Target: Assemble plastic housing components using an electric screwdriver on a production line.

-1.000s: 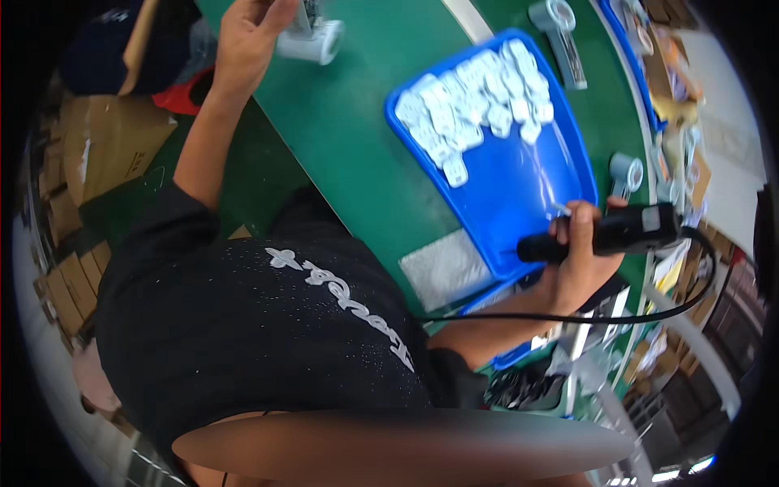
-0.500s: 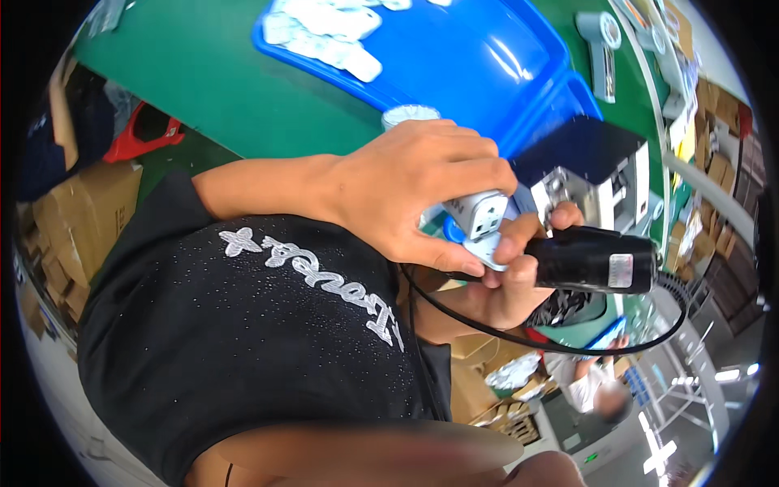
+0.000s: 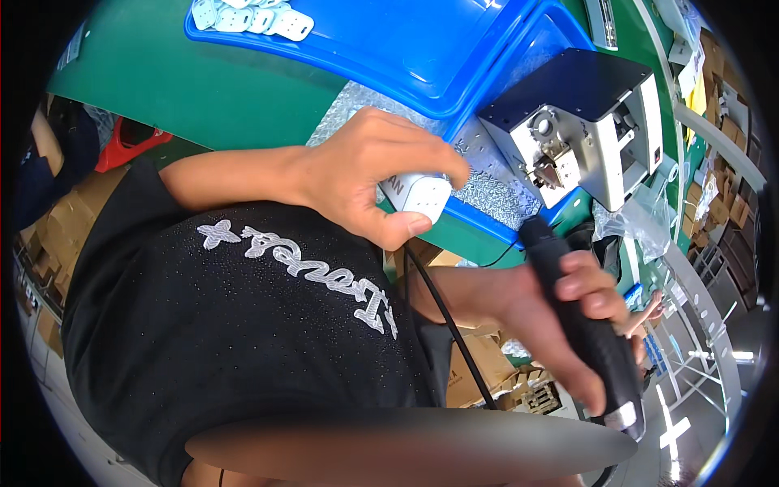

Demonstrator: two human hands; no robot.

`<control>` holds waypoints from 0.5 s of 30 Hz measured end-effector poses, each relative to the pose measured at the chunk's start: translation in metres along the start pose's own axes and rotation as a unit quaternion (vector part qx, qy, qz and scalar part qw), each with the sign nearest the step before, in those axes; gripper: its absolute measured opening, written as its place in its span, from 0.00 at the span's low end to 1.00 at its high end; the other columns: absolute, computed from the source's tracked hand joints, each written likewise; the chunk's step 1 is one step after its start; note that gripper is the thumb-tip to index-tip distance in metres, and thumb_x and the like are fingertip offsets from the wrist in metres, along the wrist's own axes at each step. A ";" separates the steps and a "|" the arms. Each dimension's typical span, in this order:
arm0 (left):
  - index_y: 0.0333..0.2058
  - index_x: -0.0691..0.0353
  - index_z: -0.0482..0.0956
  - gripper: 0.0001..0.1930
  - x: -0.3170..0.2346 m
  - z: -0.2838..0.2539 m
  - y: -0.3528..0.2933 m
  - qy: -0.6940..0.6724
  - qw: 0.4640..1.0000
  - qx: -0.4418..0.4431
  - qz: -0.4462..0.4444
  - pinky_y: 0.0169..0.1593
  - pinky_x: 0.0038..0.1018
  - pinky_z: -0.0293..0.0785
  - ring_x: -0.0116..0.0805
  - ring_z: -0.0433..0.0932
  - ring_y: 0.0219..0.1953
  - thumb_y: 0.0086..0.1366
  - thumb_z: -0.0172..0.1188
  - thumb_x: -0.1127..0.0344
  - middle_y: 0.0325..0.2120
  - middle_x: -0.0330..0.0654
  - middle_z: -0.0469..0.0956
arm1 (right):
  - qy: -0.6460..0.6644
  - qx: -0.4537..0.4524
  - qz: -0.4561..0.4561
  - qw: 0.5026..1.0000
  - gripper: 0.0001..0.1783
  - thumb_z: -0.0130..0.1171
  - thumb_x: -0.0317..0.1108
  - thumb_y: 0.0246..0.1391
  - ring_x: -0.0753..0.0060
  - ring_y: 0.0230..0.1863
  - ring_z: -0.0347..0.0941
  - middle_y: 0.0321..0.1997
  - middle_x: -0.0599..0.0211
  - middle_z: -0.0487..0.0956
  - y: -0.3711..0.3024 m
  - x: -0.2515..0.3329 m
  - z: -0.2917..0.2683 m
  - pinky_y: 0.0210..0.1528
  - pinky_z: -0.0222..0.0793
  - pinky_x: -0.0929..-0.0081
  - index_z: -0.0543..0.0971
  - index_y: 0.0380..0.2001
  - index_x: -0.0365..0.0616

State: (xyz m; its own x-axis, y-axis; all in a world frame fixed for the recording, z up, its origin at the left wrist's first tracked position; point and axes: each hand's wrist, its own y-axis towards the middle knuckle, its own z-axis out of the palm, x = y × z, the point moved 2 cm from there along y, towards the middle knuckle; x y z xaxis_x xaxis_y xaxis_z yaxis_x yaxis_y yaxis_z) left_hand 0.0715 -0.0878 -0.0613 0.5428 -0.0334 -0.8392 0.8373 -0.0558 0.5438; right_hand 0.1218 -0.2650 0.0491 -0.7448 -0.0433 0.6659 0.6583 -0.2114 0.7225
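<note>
My left hand (image 3: 357, 174) grips a white plastic housing (image 3: 428, 199), thumb and fingers wrapped around its sides. The housing's flat end face, dotted with small holes, points toward my right side. In my right hand (image 3: 527, 312) is a black electric screwdriver (image 3: 588, 337), its narrow tip angled up and to the left, just below a screw feeder (image 3: 568, 89). The feeder has a black top and a metal front. Its lower edge stands close to the screwdriver's tip. Whether a screw sits on the tip is too small to tell.
A blue tray (image 3: 324, 50) holds several white plates (image 3: 292, 25) at its far left. Beside it, a smaller blue bin (image 3: 542, 36) and many small silver pieces (image 3: 495, 187) lie near the feeder. A black cable (image 3: 454, 329) runs past my shirt. Another person's arm (image 3: 47, 138) shows at left.
My right hand has let go of the white plate, now on the housing's end, and swung the screwdriver so its tip points up toward the feeder. My left hand has shifted left with the housing.
</note>
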 end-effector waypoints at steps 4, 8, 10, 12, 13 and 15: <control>0.46 0.68 0.77 0.25 0.009 -0.009 -0.001 0.027 0.999 0.001 0.026 0.26 0.35 0.71 0.43 0.76 0.24 0.61 0.60 0.50 0.28 0.46 0.78 | -0.192 -0.041 0.084 0.977 0.46 0.35 0.81 0.54 0.73 0.11 0.61 0.17 0.63 0.70 0.024 -0.062 0.014 0.15 0.65 0.71 0.65 0.46 0.44; 0.48 0.66 0.77 0.31 0.012 -0.007 0.000 -0.001 0.997 0.061 0.039 0.26 0.34 0.71 0.42 0.76 0.24 0.65 0.58 0.39 0.29 0.45 0.78 | -0.168 -0.019 0.177 0.970 0.49 0.39 0.87 0.44 0.74 0.13 0.62 0.17 0.67 0.67 0.031 -0.058 0.005 0.17 0.63 0.72 0.69 0.38 0.47; 0.47 0.65 0.78 0.33 0.015 -0.007 0.002 0.002 0.997 0.063 0.046 0.25 0.34 0.70 0.42 0.75 0.24 0.64 0.56 0.36 0.28 0.43 0.77 | 0.157 0.103 0.221 0.957 0.49 0.45 0.80 0.51 0.69 0.19 0.68 0.24 0.65 0.71 0.029 -0.029 -0.017 0.23 0.66 0.66 0.68 0.55 0.45; 0.46 0.65 0.78 0.33 0.016 -0.005 0.002 -0.003 0.997 0.063 0.052 0.24 0.34 0.69 0.42 0.75 0.23 0.64 0.56 0.36 0.27 0.43 0.76 | 0.200 0.137 0.183 0.953 0.40 0.51 0.69 0.56 0.72 0.25 0.69 0.25 0.70 0.69 0.017 0.018 -0.001 0.30 0.68 0.66 0.67 0.53 0.42; 0.45 0.65 0.78 0.33 0.016 -0.003 0.002 0.004 0.997 0.045 0.068 0.23 0.33 0.69 0.40 0.75 0.23 0.63 0.56 0.35 0.27 0.42 0.76 | 0.136 0.177 0.229 0.947 0.23 0.62 0.49 0.56 0.80 0.17 0.66 0.26 0.75 0.70 0.024 0.043 -0.005 0.25 0.66 0.72 0.73 0.43 0.41; 0.45 0.65 0.78 0.33 0.017 0.000 0.006 0.006 0.997 0.068 0.048 0.23 0.32 0.68 0.39 0.75 0.22 0.62 0.56 0.35 0.28 0.42 0.76 | 0.208 0.130 0.216 0.945 0.08 0.47 0.37 0.66 0.82 0.16 0.61 0.19 0.81 0.66 0.018 0.049 0.021 0.22 0.60 0.75 0.73 0.41 0.46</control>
State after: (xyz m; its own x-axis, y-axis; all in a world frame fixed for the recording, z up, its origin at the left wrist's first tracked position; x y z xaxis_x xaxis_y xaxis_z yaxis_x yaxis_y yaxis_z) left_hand 0.0852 -0.0884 -0.0721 0.6212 -0.0329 -0.7829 0.7657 -0.1872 0.6154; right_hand 0.0995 -0.2507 0.0985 -0.3438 -0.4619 0.8176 0.8750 0.1583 0.4574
